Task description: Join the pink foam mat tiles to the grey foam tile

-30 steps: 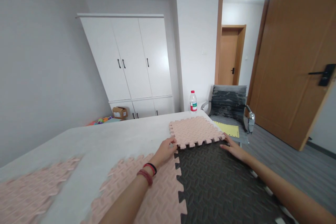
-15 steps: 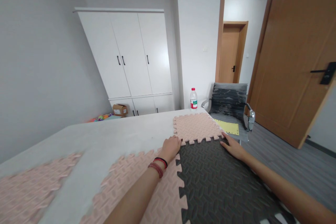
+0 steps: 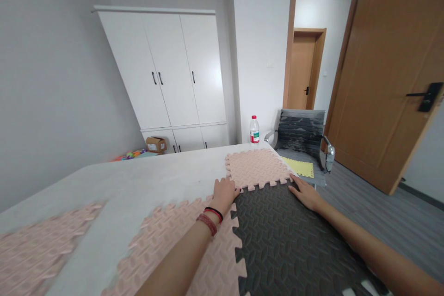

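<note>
A black foam puzzle mat (image 3: 277, 236) with a raised diamond pattern lies before me. Its far edge meets a smaller-looking pink foam mat (image 3: 256, 166), tabs and notches facing along the seam. Another pink foam mat (image 3: 166, 236) lies along the black one's left side. My left hand (image 3: 225, 193), with bracelets on the wrist, rests palm down at the left end of the seam, fingers stretched forward and thumb on the mat corner. At the seam's right end, my right hand (image 3: 305, 192) lies with fingers apart, touching the corner of both mats.
These mats lie on a white table (image 3: 152, 180), with a further pink mat (image 3: 45, 245) at far left. A red-capped bottle (image 3: 254, 130) stands at the back edge. Beyond the right edge is a chair (image 3: 301, 136) holding a yellow sheet (image 3: 301, 168). A cabinet (image 3: 163, 69) stands behind.
My left hand's fingers have straightened out and spread more on the table. My right hand stays at the seam's right end. The view has shifted slightly; the mats look the same.
</note>
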A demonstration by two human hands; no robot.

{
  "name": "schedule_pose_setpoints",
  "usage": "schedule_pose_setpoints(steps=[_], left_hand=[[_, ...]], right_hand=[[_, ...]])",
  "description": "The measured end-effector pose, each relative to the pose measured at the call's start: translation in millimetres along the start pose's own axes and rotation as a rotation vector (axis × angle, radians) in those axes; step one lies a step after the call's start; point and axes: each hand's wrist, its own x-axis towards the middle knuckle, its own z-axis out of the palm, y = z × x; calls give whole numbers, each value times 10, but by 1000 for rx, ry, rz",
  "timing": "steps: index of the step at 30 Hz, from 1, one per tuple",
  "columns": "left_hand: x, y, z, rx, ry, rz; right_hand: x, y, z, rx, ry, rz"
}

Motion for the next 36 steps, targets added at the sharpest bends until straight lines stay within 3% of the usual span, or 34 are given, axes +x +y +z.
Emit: schedule_pose_setpoints(steps=[5, 8, 12, 21, 31, 36], left_hand=[[-17, 148, -38, -13, 58, 132], [-11, 190, -23, -57, 26, 263], [42, 172, 3, -89, -39, 325], [169, 394, -42, -45, -143, 216], [-21, 718, -31, -18, -90, 244], [-106, 785, -112, -31, -111, 239]], right_hand=[[-49, -85, -51, -57, 68, -24], [-95, -150, -103, -109, 142, -107], [-113, -185, -123, -139, 110, -141], [-62, -115, -62, -133, 31, -131], [46, -657, -198, -473, -27, -245], [66, -602, -151, -455, -36, -301]])
